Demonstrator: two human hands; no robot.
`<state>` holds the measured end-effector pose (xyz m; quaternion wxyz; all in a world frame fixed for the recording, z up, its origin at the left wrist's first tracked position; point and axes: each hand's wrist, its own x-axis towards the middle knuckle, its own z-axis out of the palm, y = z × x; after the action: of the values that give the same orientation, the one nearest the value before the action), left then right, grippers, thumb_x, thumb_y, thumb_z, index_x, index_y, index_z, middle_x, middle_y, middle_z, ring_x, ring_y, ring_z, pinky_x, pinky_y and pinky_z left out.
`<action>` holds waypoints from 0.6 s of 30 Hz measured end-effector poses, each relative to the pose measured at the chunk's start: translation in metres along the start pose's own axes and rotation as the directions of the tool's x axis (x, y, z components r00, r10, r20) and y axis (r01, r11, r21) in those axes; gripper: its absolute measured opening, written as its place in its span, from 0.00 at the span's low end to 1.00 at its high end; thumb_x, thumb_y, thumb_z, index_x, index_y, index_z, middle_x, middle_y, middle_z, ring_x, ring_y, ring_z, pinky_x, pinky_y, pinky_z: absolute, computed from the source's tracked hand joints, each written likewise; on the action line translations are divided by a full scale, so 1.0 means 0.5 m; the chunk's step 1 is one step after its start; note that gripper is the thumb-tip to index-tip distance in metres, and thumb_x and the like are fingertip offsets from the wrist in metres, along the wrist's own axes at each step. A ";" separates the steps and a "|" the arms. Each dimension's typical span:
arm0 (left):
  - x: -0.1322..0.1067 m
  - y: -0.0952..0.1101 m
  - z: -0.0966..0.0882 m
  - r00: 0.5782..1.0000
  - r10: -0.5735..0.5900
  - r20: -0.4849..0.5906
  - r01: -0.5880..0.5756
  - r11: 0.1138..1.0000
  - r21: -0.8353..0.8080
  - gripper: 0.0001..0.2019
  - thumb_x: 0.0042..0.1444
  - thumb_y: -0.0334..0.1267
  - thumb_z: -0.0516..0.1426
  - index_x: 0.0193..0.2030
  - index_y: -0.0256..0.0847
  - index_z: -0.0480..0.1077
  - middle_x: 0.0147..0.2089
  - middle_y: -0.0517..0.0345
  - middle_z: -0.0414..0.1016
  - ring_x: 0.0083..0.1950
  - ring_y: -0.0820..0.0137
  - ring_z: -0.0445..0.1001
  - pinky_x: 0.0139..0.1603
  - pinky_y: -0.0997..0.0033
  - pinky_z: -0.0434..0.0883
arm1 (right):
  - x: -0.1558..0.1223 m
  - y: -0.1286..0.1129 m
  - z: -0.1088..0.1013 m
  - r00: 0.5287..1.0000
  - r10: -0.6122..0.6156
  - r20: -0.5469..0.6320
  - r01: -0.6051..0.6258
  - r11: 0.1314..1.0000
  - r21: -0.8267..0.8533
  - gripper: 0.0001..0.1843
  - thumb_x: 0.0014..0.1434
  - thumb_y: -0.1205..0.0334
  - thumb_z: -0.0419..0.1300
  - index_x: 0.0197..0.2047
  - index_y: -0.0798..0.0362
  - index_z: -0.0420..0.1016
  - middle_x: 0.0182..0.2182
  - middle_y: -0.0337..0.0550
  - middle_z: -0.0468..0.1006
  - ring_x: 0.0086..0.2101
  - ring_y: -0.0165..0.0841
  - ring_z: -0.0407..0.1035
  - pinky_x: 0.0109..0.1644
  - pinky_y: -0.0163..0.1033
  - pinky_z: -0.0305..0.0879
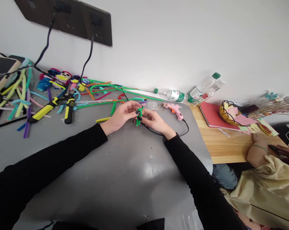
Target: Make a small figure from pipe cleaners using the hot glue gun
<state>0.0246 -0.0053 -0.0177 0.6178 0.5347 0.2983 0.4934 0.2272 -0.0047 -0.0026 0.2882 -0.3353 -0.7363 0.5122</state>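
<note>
Both my hands meet over the grey table (125,172) near its far edge. My left hand (124,115) and my right hand (154,120) each pinch a green pipe cleaner (139,115) that is bent into a small loop between them. The fingers of both hands are closed on it. My black sleeves reach in from the lower left and lower right. A black cord (156,131) runs under my right wrist.
A pink glue gun (174,110) lies just right of my hands. Yellow-handled pliers (63,105) and several loose coloured pipe cleaners (22,95) lie at the left. Two plastic bottles (194,92) lie by the wall. Another person's hands (261,153) rest on a wooden table (228,143) at the right.
</note>
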 end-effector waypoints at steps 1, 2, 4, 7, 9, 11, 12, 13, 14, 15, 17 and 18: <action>0.000 -0.001 -0.001 1.000 0.005 -0.003 -0.005 1.000 0.008 0.21 0.49 0.47 0.73 0.45 0.40 0.75 0.43 0.53 0.79 0.40 0.68 0.76 0.37 0.69 0.74 | 0.000 -0.002 0.000 1.000 0.000 0.006 0.000 1.000 0.007 0.19 0.66 0.44 0.63 0.41 0.53 0.73 0.38 0.43 0.78 0.36 0.31 0.71 0.39 0.36 0.71; 0.000 -0.002 -0.002 1.000 0.010 -0.006 -0.010 1.000 0.019 0.21 0.50 0.47 0.73 0.45 0.40 0.75 0.43 0.52 0.79 0.41 0.67 0.76 0.38 0.69 0.75 | 0.000 -0.003 0.000 1.000 -0.002 0.011 0.002 1.000 0.014 0.18 0.66 0.44 0.64 0.41 0.52 0.73 0.38 0.43 0.78 0.37 0.31 0.71 0.39 0.36 0.71; 0.000 -0.003 -0.003 1.000 0.017 -0.011 -0.017 0.999 0.050 0.21 0.50 0.49 0.72 0.45 0.40 0.75 0.43 0.52 0.79 0.42 0.66 0.77 0.40 0.68 0.75 | 0.000 -0.004 0.000 1.000 -0.003 0.018 0.002 1.000 0.022 0.18 0.66 0.45 0.64 0.41 0.52 0.72 0.38 0.43 0.78 0.37 0.31 0.72 0.40 0.37 0.71; -0.001 -0.001 -0.004 1.000 0.016 -0.006 -0.016 0.994 0.111 0.22 0.51 0.51 0.72 0.46 0.40 0.75 0.43 0.52 0.79 0.44 0.65 0.77 0.42 0.67 0.76 | 0.001 -0.001 -0.001 1.000 -0.002 0.020 0.002 1.000 0.025 0.17 0.66 0.46 0.63 0.41 0.52 0.71 0.36 0.42 0.77 0.36 0.31 0.72 0.41 0.37 0.71; 0.000 0.001 -0.004 1.000 0.009 -0.005 -0.008 0.988 0.155 0.23 0.51 0.53 0.71 0.46 0.40 0.75 0.44 0.52 0.79 0.45 0.64 0.77 0.43 0.66 0.76 | 0.001 0.002 -0.001 1.000 -0.002 0.015 0.001 1.000 0.025 0.17 0.66 0.47 0.63 0.41 0.52 0.70 0.35 0.41 0.76 0.35 0.30 0.71 0.41 0.37 0.71; 0.001 0.000 -0.005 1.000 -0.009 -0.013 0.011 0.982 0.190 0.25 0.51 0.55 0.71 0.47 0.40 0.75 0.44 0.51 0.79 0.45 0.64 0.77 0.43 0.67 0.76 | 0.001 0.005 -0.001 1.000 -0.001 0.004 0.001 1.000 0.029 0.17 0.65 0.47 0.64 0.41 0.52 0.69 0.35 0.40 0.75 0.34 0.30 0.71 0.40 0.37 0.71; 0.002 -0.001 -0.005 1.000 -0.022 -0.017 0.025 0.979 0.200 0.26 0.51 0.56 0.71 0.47 0.40 0.74 0.44 0.52 0.79 0.44 0.64 0.77 0.42 0.67 0.76 | 0.001 0.006 -0.001 1.000 0.003 -0.003 -0.003 0.999 0.032 0.17 0.65 0.47 0.64 0.40 0.52 0.68 0.35 0.40 0.75 0.34 0.30 0.71 0.40 0.37 0.71; 0.002 -0.002 -0.005 0.999 -0.034 -0.018 0.037 0.978 0.207 0.27 0.50 0.57 0.71 0.47 0.40 0.74 0.44 0.52 0.79 0.43 0.65 0.77 0.41 0.67 0.76 | 0.001 0.006 -0.001 1.000 0.011 -0.012 -0.010 0.999 0.036 0.18 0.65 0.46 0.64 0.40 0.52 0.68 0.36 0.39 0.75 0.34 0.30 0.70 0.39 0.37 0.71; 0.003 -0.003 -0.005 0.999 -0.043 -0.016 0.045 0.977 0.209 0.27 0.49 0.57 0.71 0.47 0.40 0.74 0.43 0.52 0.79 0.41 0.66 0.77 0.40 0.67 0.76 | 0.001 0.006 -0.001 1.000 0.020 -0.020 -0.019 0.999 0.039 0.18 0.64 0.46 0.65 0.39 0.51 0.67 0.36 0.39 0.75 0.33 0.30 0.70 0.38 0.36 0.70; 0.004 -0.004 -0.006 0.999 -0.048 -0.011 0.049 0.976 0.210 0.27 0.49 0.57 0.71 0.47 0.40 0.73 0.43 0.53 0.79 0.39 0.66 0.76 0.39 0.67 0.76 | 0.001 0.006 -0.001 0.999 0.027 -0.026 -0.026 0.999 0.043 0.19 0.64 0.45 0.65 0.39 0.51 0.66 0.36 0.39 0.75 0.33 0.30 0.70 0.38 0.36 0.70; 0.004 -0.006 -0.006 0.999 -0.041 -0.003 0.041 0.976 0.212 0.27 0.49 0.56 0.71 0.47 0.40 0.73 0.43 0.53 0.79 0.37 0.68 0.76 0.38 0.67 0.76 | 0.002 0.005 -0.001 0.999 0.033 -0.028 -0.032 0.998 0.047 0.20 0.63 0.43 0.66 0.38 0.51 0.66 0.36 0.40 0.75 0.33 0.30 0.70 0.37 0.36 0.70; 0.004 -0.006 -0.006 0.999 -0.032 -0.001 0.032 0.976 0.217 0.26 0.49 0.55 0.71 0.47 0.40 0.73 0.42 0.53 0.79 0.37 0.68 0.76 0.38 0.67 0.76 | 0.002 0.004 -0.001 0.999 0.030 -0.026 -0.029 0.998 0.048 0.21 0.62 0.43 0.66 0.38 0.51 0.67 0.36 0.40 0.75 0.33 0.30 0.70 0.36 0.36 0.70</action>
<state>0.0236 -0.0021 -0.0209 0.5641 0.5946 0.3580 0.4473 0.2273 -0.0030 -0.0042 0.2985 -0.3460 -0.7148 0.5294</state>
